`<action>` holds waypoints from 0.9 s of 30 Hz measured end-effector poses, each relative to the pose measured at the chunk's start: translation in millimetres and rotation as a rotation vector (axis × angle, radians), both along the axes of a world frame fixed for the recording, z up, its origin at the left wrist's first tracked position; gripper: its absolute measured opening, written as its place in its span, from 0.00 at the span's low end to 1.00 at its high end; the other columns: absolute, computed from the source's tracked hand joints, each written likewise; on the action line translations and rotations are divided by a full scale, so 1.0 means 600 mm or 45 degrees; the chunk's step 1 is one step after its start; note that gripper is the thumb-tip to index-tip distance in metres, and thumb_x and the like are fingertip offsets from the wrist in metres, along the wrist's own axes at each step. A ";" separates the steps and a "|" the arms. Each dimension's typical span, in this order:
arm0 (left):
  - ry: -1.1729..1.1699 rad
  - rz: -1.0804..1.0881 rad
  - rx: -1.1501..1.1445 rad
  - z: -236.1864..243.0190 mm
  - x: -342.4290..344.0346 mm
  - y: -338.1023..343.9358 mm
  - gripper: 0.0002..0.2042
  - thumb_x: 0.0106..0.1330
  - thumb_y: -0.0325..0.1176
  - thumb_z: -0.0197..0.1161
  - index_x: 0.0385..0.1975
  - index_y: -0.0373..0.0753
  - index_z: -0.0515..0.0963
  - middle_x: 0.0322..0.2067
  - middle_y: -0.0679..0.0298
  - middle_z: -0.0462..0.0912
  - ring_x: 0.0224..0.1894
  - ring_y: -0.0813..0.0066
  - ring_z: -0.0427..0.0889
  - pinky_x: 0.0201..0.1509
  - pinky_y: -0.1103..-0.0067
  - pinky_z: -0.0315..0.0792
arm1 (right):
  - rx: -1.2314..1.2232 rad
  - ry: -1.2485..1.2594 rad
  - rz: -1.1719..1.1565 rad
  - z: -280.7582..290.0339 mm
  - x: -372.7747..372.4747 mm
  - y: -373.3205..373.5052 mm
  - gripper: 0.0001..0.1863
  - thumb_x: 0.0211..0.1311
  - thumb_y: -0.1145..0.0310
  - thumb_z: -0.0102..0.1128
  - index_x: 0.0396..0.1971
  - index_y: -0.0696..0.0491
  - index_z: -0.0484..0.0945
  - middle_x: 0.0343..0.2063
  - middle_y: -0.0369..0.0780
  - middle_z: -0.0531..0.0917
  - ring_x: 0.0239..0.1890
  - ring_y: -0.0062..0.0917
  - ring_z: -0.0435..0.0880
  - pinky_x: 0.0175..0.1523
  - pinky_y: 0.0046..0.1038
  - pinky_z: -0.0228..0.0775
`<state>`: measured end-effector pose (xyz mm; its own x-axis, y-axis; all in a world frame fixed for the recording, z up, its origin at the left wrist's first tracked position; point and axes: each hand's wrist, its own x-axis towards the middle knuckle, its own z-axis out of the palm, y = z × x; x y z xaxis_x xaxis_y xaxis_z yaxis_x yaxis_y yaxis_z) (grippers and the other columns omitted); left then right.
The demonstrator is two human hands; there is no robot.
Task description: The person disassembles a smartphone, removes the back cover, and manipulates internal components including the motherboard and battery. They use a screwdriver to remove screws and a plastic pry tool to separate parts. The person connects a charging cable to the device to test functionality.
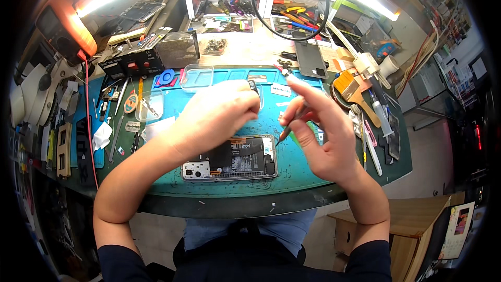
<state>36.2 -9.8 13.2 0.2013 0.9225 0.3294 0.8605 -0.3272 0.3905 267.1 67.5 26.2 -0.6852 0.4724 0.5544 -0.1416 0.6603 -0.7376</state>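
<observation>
An opened phone [245, 156] with its black battery and inner parts exposed lies on the blue mat [219, 188]. My left hand [229, 104] hangs above it, fingers curled on a small dark object [253, 87] that is mostly hidden. My right hand [326, 138] grips a slim dark pen-like tool [292, 120], its tip pointing down beside the phone's right end. Behind the right fingertips are loose razor blades [281, 90]. Clear plastic containers [196, 77] sit behind my left hand.
A power supply box [130, 63], orange multimeter [68, 26] and small tools line the left. Brushes [355, 91] and syringe [381, 117] lie at right. A black phone panel [310, 60] lies at back, below racks of hand tools [297, 15]. A wooden cabinet [396, 219] stands lower right.
</observation>
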 end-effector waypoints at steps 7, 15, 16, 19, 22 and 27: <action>0.087 0.143 -0.024 0.003 -0.028 0.000 0.04 0.68 0.30 0.68 0.36 0.37 0.83 0.36 0.58 0.82 0.44 0.55 0.84 0.49 0.65 0.77 | 0.183 -0.114 0.062 -0.004 -0.005 0.001 0.32 0.65 0.88 0.59 0.70 0.57 0.73 0.39 0.42 0.83 0.39 0.27 0.84 0.45 0.28 0.80; 0.081 0.128 -0.011 -0.011 -0.040 0.004 0.06 0.68 0.30 0.68 0.40 0.35 0.85 0.37 0.55 0.82 0.45 0.54 0.84 0.50 0.65 0.77 | 0.196 -0.159 0.021 -0.003 -0.002 0.002 0.30 0.63 0.85 0.66 0.65 0.53 0.79 0.37 0.40 0.83 0.38 0.26 0.85 0.43 0.28 0.80; 0.079 0.134 0.009 -0.013 -0.042 0.005 0.06 0.68 0.29 0.67 0.40 0.35 0.85 0.38 0.55 0.83 0.44 0.53 0.84 0.49 0.65 0.77 | 0.221 -0.190 -0.003 0.001 0.001 0.003 0.29 0.62 0.84 0.67 0.64 0.51 0.81 0.37 0.39 0.84 0.38 0.26 0.86 0.42 0.28 0.80; -0.013 0.072 -0.074 -0.001 -0.033 0.005 0.10 0.68 0.28 0.67 0.46 0.34 0.85 0.43 0.55 0.85 0.45 0.57 0.86 0.48 0.67 0.78 | 0.369 -0.154 -0.072 0.009 -0.002 0.002 0.27 0.61 0.82 0.70 0.60 0.48 0.84 0.36 0.38 0.86 0.37 0.27 0.87 0.40 0.29 0.80; -0.457 -0.099 -0.459 0.037 0.003 -0.005 0.21 0.69 0.26 0.67 0.62 0.35 0.79 0.53 0.54 0.86 0.51 0.64 0.88 0.49 0.70 0.81 | 0.379 -0.153 -0.075 0.009 0.007 0.000 0.26 0.60 0.82 0.69 0.60 0.48 0.85 0.38 0.39 0.87 0.39 0.28 0.88 0.41 0.30 0.81; -0.911 -0.323 -0.490 0.015 0.036 -0.011 0.32 0.66 0.27 0.73 0.71 0.35 0.70 0.47 0.54 0.86 0.43 0.68 0.87 0.51 0.72 0.81 | 0.190 -0.204 0.092 0.020 0.010 -0.007 0.22 0.66 0.77 0.69 0.60 0.55 0.84 0.42 0.43 0.87 0.38 0.30 0.88 0.46 0.30 0.82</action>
<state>58.1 -16.5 22.3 0.2800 0.9513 0.1287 0.2825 -0.2098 0.9360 273.0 63.1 38.0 -0.7992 0.3399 0.4958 -0.0814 0.7560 -0.6495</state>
